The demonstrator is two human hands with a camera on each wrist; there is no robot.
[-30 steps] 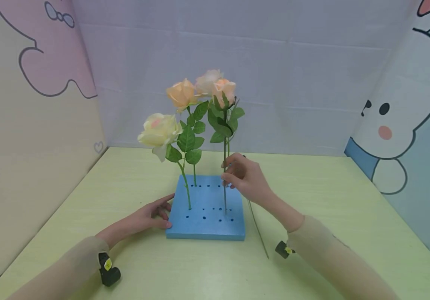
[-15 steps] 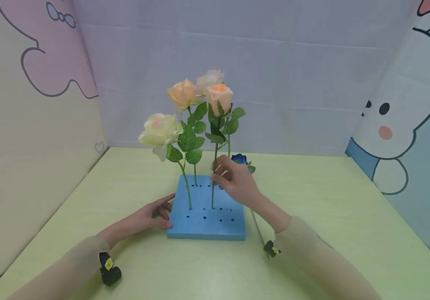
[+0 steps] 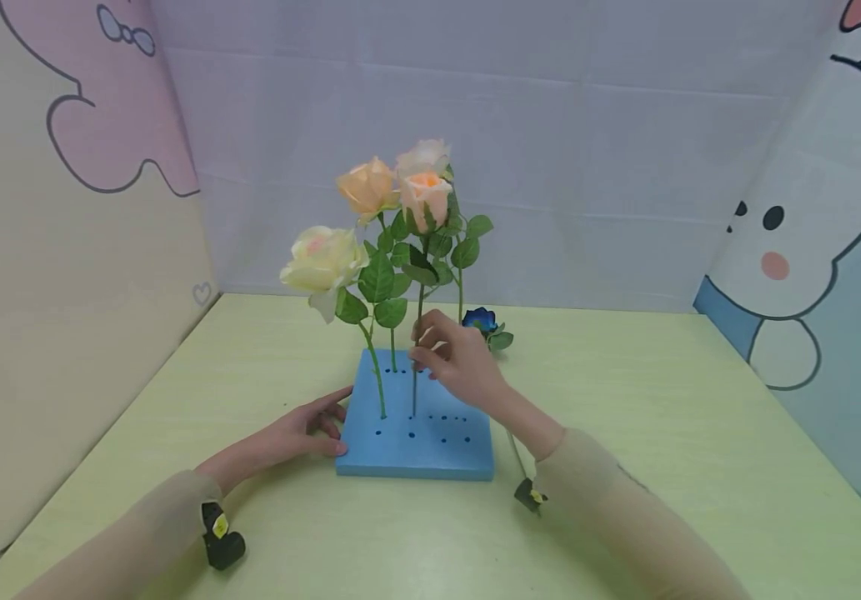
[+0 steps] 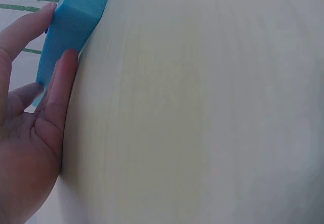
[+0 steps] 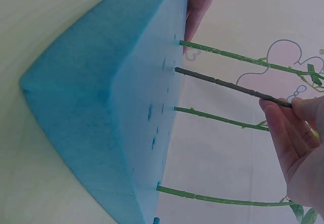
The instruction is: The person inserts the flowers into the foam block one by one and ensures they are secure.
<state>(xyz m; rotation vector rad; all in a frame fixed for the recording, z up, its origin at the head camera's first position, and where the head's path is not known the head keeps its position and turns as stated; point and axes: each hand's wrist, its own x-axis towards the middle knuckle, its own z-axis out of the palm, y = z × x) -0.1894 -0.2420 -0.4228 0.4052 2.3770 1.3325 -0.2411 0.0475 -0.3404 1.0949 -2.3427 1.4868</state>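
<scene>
Right hand (image 3: 458,358), fingers pinching dark-stemmed peach rose (image 3: 426,200), left hand (image 3: 304,433), fingers parted, touching nine-o'clock edge of square blue block (image 3: 418,460)

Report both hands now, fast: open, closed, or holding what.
Left hand: open, touching the left edge of the flat, square blue board.
Right hand: holding the dark-stemmed peach rose, pinched by its slender stem.

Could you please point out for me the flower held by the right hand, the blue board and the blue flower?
held flower (image 3: 426,198): head view, on its pale peach petals.
blue board (image 3: 415,456): head view, on its bare top near the front edge.
blue flower (image 3: 479,319): head view, on its petals.
</scene>
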